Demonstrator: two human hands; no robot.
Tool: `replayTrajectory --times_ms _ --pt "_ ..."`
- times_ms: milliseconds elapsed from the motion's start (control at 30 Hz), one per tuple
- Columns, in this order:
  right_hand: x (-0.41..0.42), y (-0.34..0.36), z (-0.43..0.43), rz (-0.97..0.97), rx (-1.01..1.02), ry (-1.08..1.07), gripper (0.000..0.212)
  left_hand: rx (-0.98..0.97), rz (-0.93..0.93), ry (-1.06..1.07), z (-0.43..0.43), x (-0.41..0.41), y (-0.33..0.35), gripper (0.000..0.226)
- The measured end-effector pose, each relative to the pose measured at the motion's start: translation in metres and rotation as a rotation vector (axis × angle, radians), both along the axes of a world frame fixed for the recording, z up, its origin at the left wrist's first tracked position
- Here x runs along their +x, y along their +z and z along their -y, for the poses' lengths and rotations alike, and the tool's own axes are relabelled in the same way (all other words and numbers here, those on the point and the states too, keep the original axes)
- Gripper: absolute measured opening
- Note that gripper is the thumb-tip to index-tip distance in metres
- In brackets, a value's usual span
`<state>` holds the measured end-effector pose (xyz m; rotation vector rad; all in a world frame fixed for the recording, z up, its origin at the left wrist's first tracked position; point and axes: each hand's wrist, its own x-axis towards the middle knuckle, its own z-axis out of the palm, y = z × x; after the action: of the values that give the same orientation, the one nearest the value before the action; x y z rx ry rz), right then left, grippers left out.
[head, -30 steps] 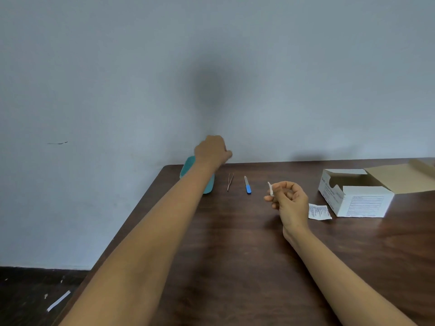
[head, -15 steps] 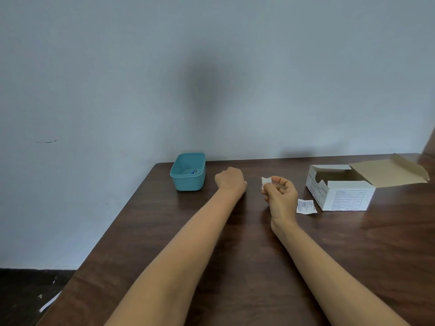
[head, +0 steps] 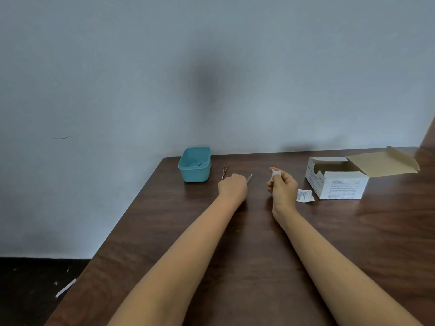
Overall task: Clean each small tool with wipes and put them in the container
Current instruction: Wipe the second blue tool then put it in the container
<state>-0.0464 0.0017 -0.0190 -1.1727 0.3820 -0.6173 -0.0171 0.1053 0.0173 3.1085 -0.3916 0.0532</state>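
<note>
Two grips: left hand (head: 231, 188) holds slim tool (head: 249, 178), right hand (head: 283, 187) pinches wipe (head: 274, 174); box (head: 341, 189) print illegible

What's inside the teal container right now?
Inside the teal container, a small blue-tipped tool shows against the right inner wall. The container's near wall covers part of the floor, so anything lying there cannot be seen.
</note>
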Motion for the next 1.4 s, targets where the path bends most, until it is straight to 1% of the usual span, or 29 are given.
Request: replayTrajectory --times_ms 67,133,200,233,300,333,467,567,733,867,967,1033,1200,1300,1400 --pt "-0.004 0.001 0.000 0.005 0.001 -0.004 0.018 -0.049 0.026 -0.011 -0.007 -0.013 -0.004 0.029" --pt "-0.008 0.001 0.000 0.021 0.013 -0.002 0.012 -0.190 0.045 0.000 -0.014 -0.024 -0.010 0.027" --pt "-0.015 0.003 -0.001 0.045 0.038 0.010 0.011 -0.443 0.036 0.015 -0.020 -0.035 -0.015 0.029" --pt "-0.018 0.003 -0.001 0.054 0.052 0.018 0.011 -0.624 0.004 0.018 -0.022 -0.041 -0.017 0.028" --pt "-0.025 0.005 -0.001 0.069 0.074 0.036 0.010 -0.965 -0.081 0.019 -0.023 -0.058 -0.018 0.021" --pt "-0.029 0.005 -0.001 0.074 0.089 0.047 0.010 -1.069 -0.096 0.012 -0.024 -0.067 -0.016 0.018" --pt "-0.047 0.008 0.000 0.100 0.180 0.108 0.014 -1.270 -0.091 -0.058 -0.028 -0.095 -0.018 0.013" --pt "-0.065 0.010 0.000 0.096 0.161 0.165 0.015 -1.385 -0.128 -0.069 -0.031 -0.112 -0.019 0.013" --pt "-0.092 0.008 -0.003 0.064 0.060 0.274 0.015 -1.471 -0.109 -0.097 -0.037 -0.133 -0.029 0.010" --pt "-0.107 0.007 -0.002 0.062 0.045 0.268 0.014 -1.453 -0.079 -0.119 -0.040 -0.143 -0.033 0.010" --pt "-0.113 0.009 -0.003 0.074 0.059 0.273 0.010 -1.408 -0.062 -0.157 -0.039 -0.145 -0.030 0.011" --pt "-0.115 0.010 -0.002 0.057 0.061 0.293 0.011 -1.361 -0.037 -0.162 -0.039 -0.144 -0.030 0.011" --pt "-0.115 0.012 0.005 0.003 0.145 0.354 0.009 -1.187 0.042 -0.157 -0.035 -0.140 -0.031 0.008" --pt "-0.113 0.015 0.009 -0.007 0.206 0.330 0.008 -1.158 0.060 -0.148 -0.034 -0.138 -0.032 0.006" --pt "-0.111 0.015 0.009 0.001 0.205 0.310 0.009 -1.162 0.068 -0.125 -0.034 -0.135 -0.032 0.005"
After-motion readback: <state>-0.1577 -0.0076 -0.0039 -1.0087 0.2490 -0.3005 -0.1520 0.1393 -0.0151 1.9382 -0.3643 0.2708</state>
